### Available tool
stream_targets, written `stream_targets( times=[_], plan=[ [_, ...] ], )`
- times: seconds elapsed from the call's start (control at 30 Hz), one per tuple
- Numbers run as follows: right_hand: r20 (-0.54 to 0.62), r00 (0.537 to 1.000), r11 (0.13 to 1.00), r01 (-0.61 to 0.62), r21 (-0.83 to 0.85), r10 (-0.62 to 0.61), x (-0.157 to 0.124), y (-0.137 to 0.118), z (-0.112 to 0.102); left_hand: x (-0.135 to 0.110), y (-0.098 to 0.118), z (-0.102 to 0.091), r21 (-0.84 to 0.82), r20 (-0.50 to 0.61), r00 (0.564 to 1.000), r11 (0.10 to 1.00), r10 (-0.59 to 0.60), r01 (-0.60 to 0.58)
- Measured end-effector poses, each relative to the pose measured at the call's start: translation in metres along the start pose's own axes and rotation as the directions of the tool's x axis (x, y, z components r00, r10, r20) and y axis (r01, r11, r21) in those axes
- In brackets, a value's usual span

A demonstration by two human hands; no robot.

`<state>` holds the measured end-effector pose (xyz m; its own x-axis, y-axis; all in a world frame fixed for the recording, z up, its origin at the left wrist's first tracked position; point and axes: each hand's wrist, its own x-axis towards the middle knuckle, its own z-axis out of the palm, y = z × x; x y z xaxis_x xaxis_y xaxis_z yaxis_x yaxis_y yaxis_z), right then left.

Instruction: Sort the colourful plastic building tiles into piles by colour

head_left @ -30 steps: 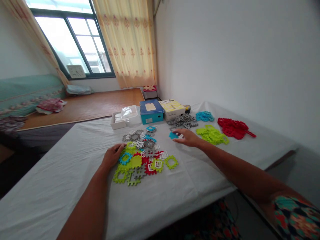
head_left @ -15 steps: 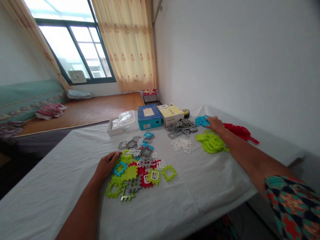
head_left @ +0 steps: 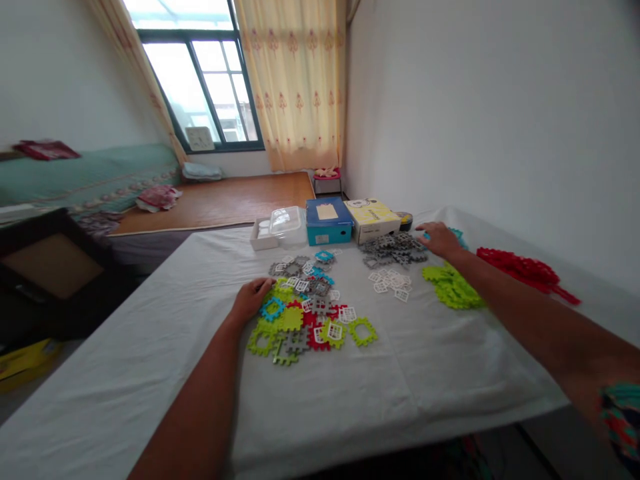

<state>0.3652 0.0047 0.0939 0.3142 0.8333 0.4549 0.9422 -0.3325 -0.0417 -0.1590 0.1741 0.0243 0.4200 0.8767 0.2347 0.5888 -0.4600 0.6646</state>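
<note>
My left hand [head_left: 253, 298] rests at the left edge of a mixed spread of plastic gear-edged building pieces. Its fingers are curled in; anything inside them is hidden. Beside it lie a blue square ring piece [head_left: 273, 309] and a lime green plate piece [head_left: 291, 319], with grey, red and white lattice pieces among them. My right hand [head_left: 438, 239] reaches over the blue pile [head_left: 457, 235] near the wall, fingers stretched out and apart. A bit of blue shows by its fingertips. The hand covers most of that pile.
A grey pile [head_left: 393, 250], white window pieces [head_left: 390, 281], a lime green pile [head_left: 453, 287] and a red pile [head_left: 520, 268] lie on the right. Behind stand a white box [head_left: 263, 241], a clear container [head_left: 289, 233], a blue box [head_left: 327, 230] and a yellow-white box [head_left: 373, 230].
The view has turned left. My right hand has shifted left across the blue pile, now covering most of it. My left hand stays beside the mixed pieces.
</note>
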Motion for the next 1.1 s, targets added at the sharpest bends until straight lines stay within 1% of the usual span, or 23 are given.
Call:
stream_targets(
  times=[0.03,0.1,0.13,0.17,0.2,0.23,0.27,0.3,0.37,0.4,0.43,0.53,0.57,0.6,0.63,0.67,0.7,0.73,0.83,0.87,1.0,1.07,1.1],
  plan=[
    [0.014,0.999,0.999,0.041,0.033,-0.042,0.000,-0.023,0.003,0.000,-0.001,0.001,-0.003,0.000,1.000,1.000,0.005,-0.005],
    [0.071,0.982,0.976,0.163,0.147,-0.174,-0.005,-0.074,0.011,0.000,-0.003,0.002,-0.007,0.003,1.000,1.000,0.025,-0.025],
    [0.112,0.951,0.929,0.250,0.272,-0.289,-0.011,-0.101,0.016,0.000,-0.004,0.003,-0.009,0.005,0.999,0.999,0.036,-0.036],
    [0.143,0.899,0.854,0.327,0.405,-0.413,-0.017,-0.127,0.021,0.000,-0.004,0.003,-0.009,0.007,0.999,0.999,0.046,-0.046],
    [0.150,0.849,0.781,0.377,0.498,-0.506,-0.025,-0.152,0.025,0.000,-0.005,0.004,-0.008,0.005,0.999,0.999,0.050,-0.050],
    [0.145,0.818,0.729,0.397,0.557,-0.557,-0.032,-0.175,0.030,-0.001,-0.005,0.004,-0.007,0.003,0.999,0.999,0.051,-0.051],
    [0.137,0.805,0.702,0.404,0.586,-0.577,-0.039,-0.194,0.033,-0.001,-0.005,0.004,-0.007,0.003,0.999,0.999,0.052,-0.052],
    [0.130,0.806,0.697,0.403,0.593,-0.577,-0.045,-0.211,0.036,-0.001,-0.005,0.004,-0.010,0.002,0.999,0.999,0.052,-0.052],
    [0.125,0.819,0.707,0.394,0.588,-0.560,-0.053,-0.233,0.038,-0.002,-0.003,0.004,-0.020,0.000,0.998,0.998,0.057,-0.057],
    [0.125,0.815,0.701,0.396,0.593,-0.566,-0.055,-0.240,0.038,-0.003,-0.003,0.004,-0.026,-0.002,0.998,0.998,0.058,-0.058],
    [0.125,0.799,0.680,0.405,0.611,-0.588,-0.056,-0.245,0.036,-0.003,-0.002,0.004,-0.029,-0.005,0.998,0.998,0.058,-0.058],
    [0.120,0.720,0.565,0.418,0.711,-0.683,-0.052,-0.247,0.028,-0.003,0.001,0.005,-0.016,-0.010,0.999,0.999,0.052,-0.052],
    [0.121,0.710,0.544,0.405,0.735,-0.693,-0.049,-0.245,0.026,-0.003,0.001,0.005,-0.009,-0.012,0.999,0.999,0.051,-0.051],
    [0.127,0.720,0.546,0.387,0.743,-0.683,-0.045,-0.242,0.025,-0.003,0.001,0.005,-0.003,-0.014,0.999,0.999,0.051,-0.051],
    [0.134,0.741,0.569,0.372,0.733,-0.658,-0.042,-0.239,0.025,-0.003,0.002,0.005,0.001,-0.014,0.999,0.999,0.052,-0.052],
    [0.136,0.758,0.596,0.375,0.710,-0.638,-0.038,-0.236,0.027,-0.003,0.002,0.005,0.003,-0.015,0.999,0.999,0.052,-0.052],
    [0.131,0.759,0.616,0.400,0.679,-0.638,-0.034,-0.233,0.031,-0.003,0.002,0.005,0.002,-0.016,0.999,0.999,0.051,-0.051],
    [0.125,0.741,0.620,0.444,0.647,-0.660,-0.031,-0.231,0.035,-0.003,0.002,0.005,0.000,-0.015,0.999,0.999,0.050,-0.050],
    [0.147,0.632,0.588,0.576,0.567,-0.761,-0.025,-0.228,0.048,-0.004,0.002,0.005,-0.011,-0.016,0.998,0.998,0.053,-0.054],
    [0.167,0.615,0.592,0.594,0.545,-0.771,-0.023,-0.228,0.051,-0.004,0.002,0.005,-0.012,-0.017,0.998,0.998,0.057,-0.058],
    [0.244,0.624,0.648,0.577,0.497,-0.742,-0.019,-0.224,0.052,-0.003,0.000,0.005,-0.001,-0.010,0.998,0.998,0.064,-0.064],
    [0.295,0.633,0.680,0.535,0.502,-0.716,-0.018,-0.218,0.047,-0.002,-0.001,0.005,0.001,-0.002,0.998,0.998,0.067,-0.067],
    [0.318,0.645,0.700,0.507,0.502,-0.695,-0.018,-0.214,0.044,-0.002,-0.002,0.005,0.002,0.000,0.997,0.997,0.071,-0.071]
  ],
)
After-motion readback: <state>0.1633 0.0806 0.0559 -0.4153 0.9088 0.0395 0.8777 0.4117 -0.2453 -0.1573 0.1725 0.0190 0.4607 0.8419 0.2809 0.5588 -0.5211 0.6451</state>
